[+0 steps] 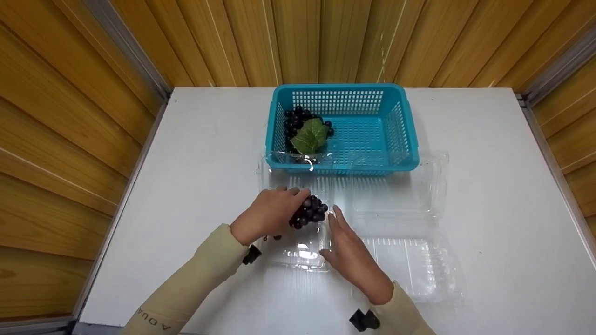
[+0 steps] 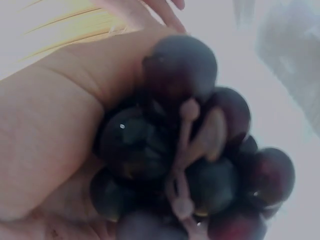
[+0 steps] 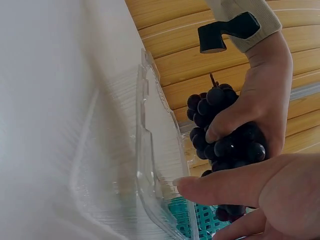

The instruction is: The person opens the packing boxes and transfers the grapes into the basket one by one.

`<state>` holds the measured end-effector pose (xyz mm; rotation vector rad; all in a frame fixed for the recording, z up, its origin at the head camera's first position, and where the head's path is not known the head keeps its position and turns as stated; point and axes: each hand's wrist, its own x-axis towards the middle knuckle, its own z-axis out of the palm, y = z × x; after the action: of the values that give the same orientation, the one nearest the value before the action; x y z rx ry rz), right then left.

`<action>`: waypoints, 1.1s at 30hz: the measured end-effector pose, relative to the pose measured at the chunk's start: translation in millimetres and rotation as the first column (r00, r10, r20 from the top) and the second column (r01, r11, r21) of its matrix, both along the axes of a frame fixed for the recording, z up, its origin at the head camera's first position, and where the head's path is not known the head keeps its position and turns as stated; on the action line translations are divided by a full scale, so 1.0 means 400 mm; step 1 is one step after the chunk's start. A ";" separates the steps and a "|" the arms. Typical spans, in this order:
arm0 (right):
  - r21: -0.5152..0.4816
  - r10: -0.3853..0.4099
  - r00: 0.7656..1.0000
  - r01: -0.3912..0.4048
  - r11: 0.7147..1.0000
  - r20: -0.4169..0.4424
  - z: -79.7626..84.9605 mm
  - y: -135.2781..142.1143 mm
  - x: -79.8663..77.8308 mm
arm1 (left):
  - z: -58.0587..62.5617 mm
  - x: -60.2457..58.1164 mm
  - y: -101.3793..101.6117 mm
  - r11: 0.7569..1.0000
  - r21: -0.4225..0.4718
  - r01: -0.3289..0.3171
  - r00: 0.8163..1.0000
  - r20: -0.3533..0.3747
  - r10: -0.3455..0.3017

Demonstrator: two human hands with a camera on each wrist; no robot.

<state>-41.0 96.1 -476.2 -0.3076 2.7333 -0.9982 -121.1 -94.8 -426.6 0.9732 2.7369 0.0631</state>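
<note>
My left hand [image 1: 271, 211] grips a bunch of dark grapes [image 1: 311, 213] above the base of a clear plastic clamshell box [image 1: 305, 256]. Close up in the left wrist view, the grapes [image 2: 135, 145] show a pinkish stem among them and lie against the palm. The left thumb presses over the bunch [image 3: 215, 100] in the right wrist view. Just right of the grapes is my right hand [image 1: 349, 251], its fingers extended and holding nothing. Its thumb is at the box's edge; whether it touches cannot be made out.
A turquoise basket [image 1: 342, 171] stands at the back, with more dark grapes [image 1: 294, 122] and a green leaf [image 1: 311, 136] in its left side. A second clear clamshell box [image 1: 402, 267] lies spread on the white table [image 1: 503, 232] at right. Wood-patterned panels [image 1: 344, 42] surround the table.
</note>
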 end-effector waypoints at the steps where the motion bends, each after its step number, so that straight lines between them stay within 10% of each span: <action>1: -0.002 -0.005 1.000 0.005 1.000 0.001 0.001 0.001 -0.001 | 0.005 -0.003 0.000 1.000 0.011 -0.005 1.000 0.003 0.005; 33: -0.322 -0.123 0.985 0.077 0.944 -0.124 0.019 0.024 -0.027 | 0.114 -0.068 0.052 0.996 0.089 -0.013 0.992 -0.121 0.024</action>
<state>-51.9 105.7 -468.7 -0.3032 2.7290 -1.5031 -148.3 -74.0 -380.8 1.0065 2.8772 0.1334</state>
